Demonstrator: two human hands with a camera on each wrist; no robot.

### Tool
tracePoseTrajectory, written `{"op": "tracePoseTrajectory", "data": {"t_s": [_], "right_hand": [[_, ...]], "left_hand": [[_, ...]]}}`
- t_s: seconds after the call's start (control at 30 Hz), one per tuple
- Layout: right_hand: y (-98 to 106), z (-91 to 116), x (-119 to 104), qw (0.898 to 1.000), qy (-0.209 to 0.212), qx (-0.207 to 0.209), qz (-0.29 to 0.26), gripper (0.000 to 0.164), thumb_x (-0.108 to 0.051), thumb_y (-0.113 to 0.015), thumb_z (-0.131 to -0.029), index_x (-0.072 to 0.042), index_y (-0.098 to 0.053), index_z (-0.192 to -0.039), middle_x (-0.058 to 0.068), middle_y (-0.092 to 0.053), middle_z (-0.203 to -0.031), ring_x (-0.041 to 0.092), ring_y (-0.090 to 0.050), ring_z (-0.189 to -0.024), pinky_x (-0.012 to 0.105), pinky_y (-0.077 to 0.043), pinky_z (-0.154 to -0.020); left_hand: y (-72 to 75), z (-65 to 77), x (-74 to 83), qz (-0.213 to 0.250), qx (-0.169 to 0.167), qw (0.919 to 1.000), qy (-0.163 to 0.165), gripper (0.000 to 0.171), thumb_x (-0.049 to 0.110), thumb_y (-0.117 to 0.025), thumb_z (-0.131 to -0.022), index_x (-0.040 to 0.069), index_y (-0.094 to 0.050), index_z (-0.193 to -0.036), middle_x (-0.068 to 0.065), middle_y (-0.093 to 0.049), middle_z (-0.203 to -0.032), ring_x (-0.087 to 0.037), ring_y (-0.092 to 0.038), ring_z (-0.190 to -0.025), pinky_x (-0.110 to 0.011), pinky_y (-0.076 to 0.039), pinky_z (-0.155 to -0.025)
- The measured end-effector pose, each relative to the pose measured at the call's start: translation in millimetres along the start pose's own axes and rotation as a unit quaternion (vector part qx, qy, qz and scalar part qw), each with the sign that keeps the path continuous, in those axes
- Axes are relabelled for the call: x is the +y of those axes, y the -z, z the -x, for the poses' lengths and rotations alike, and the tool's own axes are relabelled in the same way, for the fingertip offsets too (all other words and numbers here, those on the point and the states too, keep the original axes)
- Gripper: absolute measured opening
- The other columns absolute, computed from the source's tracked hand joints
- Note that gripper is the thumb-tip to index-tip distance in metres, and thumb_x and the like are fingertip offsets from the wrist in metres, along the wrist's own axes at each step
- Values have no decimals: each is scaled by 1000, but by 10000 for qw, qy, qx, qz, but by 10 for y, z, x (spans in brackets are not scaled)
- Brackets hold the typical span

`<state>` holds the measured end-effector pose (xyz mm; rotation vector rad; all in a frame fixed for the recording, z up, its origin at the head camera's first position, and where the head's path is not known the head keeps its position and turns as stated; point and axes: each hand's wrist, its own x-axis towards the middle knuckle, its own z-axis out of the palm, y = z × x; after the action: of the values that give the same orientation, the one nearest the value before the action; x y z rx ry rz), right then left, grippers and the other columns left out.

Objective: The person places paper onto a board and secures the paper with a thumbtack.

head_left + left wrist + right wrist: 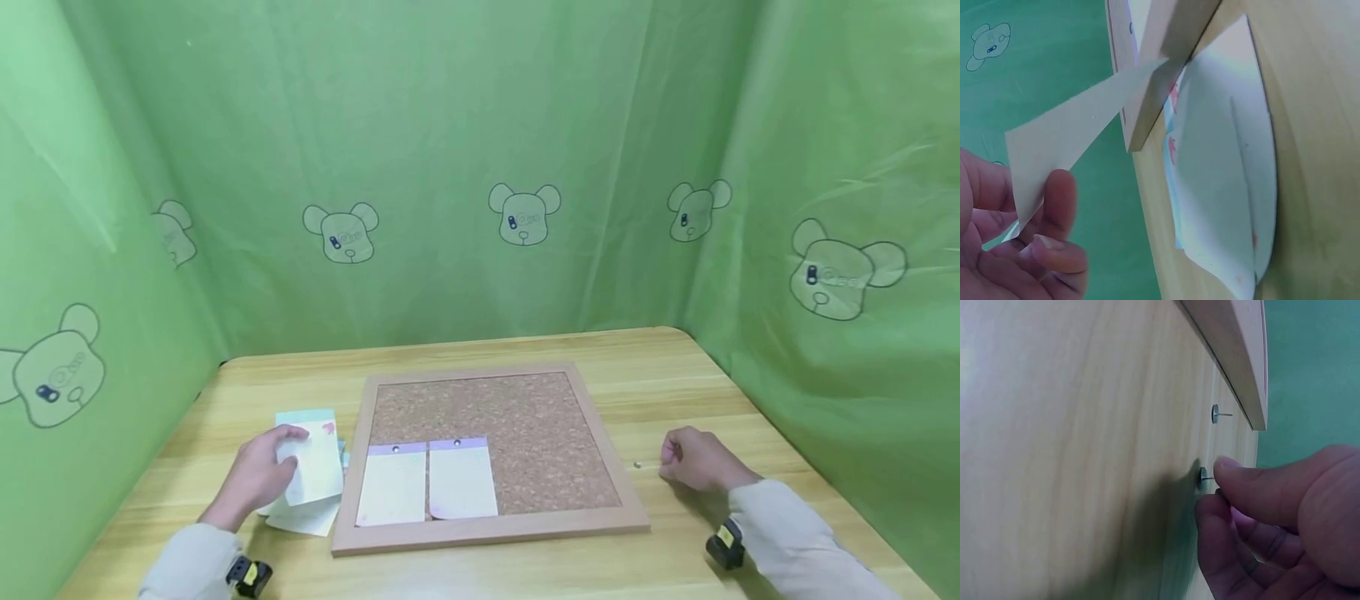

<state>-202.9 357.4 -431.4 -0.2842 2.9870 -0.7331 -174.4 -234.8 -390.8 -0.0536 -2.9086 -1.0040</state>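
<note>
My left hand (264, 468) pinches a note sheet (321, 462) with a pale blue top strip between thumb and fingers. In the left wrist view the lifted sheet (1079, 119) bends above a small pile of sheets (1210, 181) on the table. Left of the corkboard (540, 450), my right hand's opposite, and on its right side, my right hand (697, 460) works low over the table. Its thumb and index finger pinch a thumbtack (1220, 492), mostly hidden, with only a dark edge showing. A second thumbtack (1203, 477) stands point up just behind the thumb.
Two purple-topped sheets, one left (392, 487) and one right (462, 482), are pinned along the board's lower left. Another thumbtack (1215, 414) stands near the board's wooden frame (1241, 356). Green curtains (450, 125) enclose the table's back and sides.
</note>
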Motion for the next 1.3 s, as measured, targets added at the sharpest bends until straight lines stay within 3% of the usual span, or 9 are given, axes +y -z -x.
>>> {"op": "tracePoseTrajectory", "data": {"t_s": [0.07, 0.17, 0.3, 0.43, 0.67, 0.97, 1.07, 1.2, 1.3], "right_hand": [[0, 5, 3, 10000, 21, 35, 36, 19, -5, -74, -75, -7, -55, -75, 0, -52, -68, 17, -49, -65, 32, -44, -60], [4, 15, 3, 9999, 83, 99, 84, 17, -5, -73, -75, -7, -56, -75, -1, -52, -68, 17, -49, -65, 32, -44, -60], [18, 24, -4, 9997, 113, 176, 91, 17, -5, -73, -75, -8, -56, -74, -1, -53, -68, 17, -50, -65, 32, -45, -61], [25, 16, -14, 9998, 120, 170, 61, 18, -3, -74, -75, -7, -57, -76, -1, -55, -70, 17, -51, -67, 33, -46, -62], [22, -25, -63, 9996, 67, 76, -279, 19, 0, -75, -73, -6, -57, -79, 2, -56, -73, 18, -53, -69, 33, -48, -63], [20, -85, -131, 9983, 142, 332, -462, 11, 1, -68, -83, -7, -61, -80, 1, -60, -71, 17, -56, -67, 32, -49, -60], [11, -92, -179, 9976, 142, 343, -593, 8, 0, -66, -85, -6, -62, -81, 2, -59, -68, 17, -55, -63, 30, -49, -56], [-3, -106, -249, 9972, 148, 303, -664, 6, 0, -65, -87, -3, -63, -82, 3, -58, -65, 17, -54, -61, 27, -48, -52], [-7, -124, -282, 9972, 152, 245, -684, 4, 1, -64, -87, 0, -64, -83, 3, -59, -68, 16, -55, -63, 27, -50, -54]], "left_hand": [[9, -6, 19, -12, 67, 10000, -38, 40, -3, -53, -86, -6, -54, -126, -33, -54, -124, -19, -45, -61, -30, -43, -53], [41, -19, 45, -45, 190, 9998, -41, 41, -2, -53, -87, -6, -53, -128, -25, -58, -96, -17, -43, -56, -28, -42, -50], [94, -35, 87, 37, 409, 9991, 73, 42, 0, -53, -88, -4, -53, -130, -9, -44, -73, -16, -41, -52, -26, -41, -44], [90, -59, 130, 144, 562, 9983, 19, 43, 1, -53, -89, -3, -52, -131, -11, -48, -81, -17, -44, -56, -26, -41, -46], [0, -104, 230, 277, 554, 9980, -103, 44, -2, -51, -89, -2, -52, -133, -23, -52, -117, -18, -43, -58, -29, -41, -52], [-103, -157, 362, 440, 485, 9976, -210, 45, -2, -55, -89, 0, -51, -134, -23, -53, -122, -18, -45, -59, -30, -43, -54], [-167, -171, 408, 449, 427, 9977, -269, 46, -2, -56, -89, 0, -50, -134, -26, -53, -126, -24, -55, -74, -37, -52, -67], [-257, -176, 461, 482, 312, 9977, -363, 47, -3, -57, -89, 0, -48, -135, -31, -50, -131, -32, -59, -94, -47, -54, -82], [-319, -184, 489, 609, 202, 9972, -382, 48, -3, -57, -89, 1, -48, -136, -30, -52, -128, -29, -61, -85, -42, -57, -74]]}}
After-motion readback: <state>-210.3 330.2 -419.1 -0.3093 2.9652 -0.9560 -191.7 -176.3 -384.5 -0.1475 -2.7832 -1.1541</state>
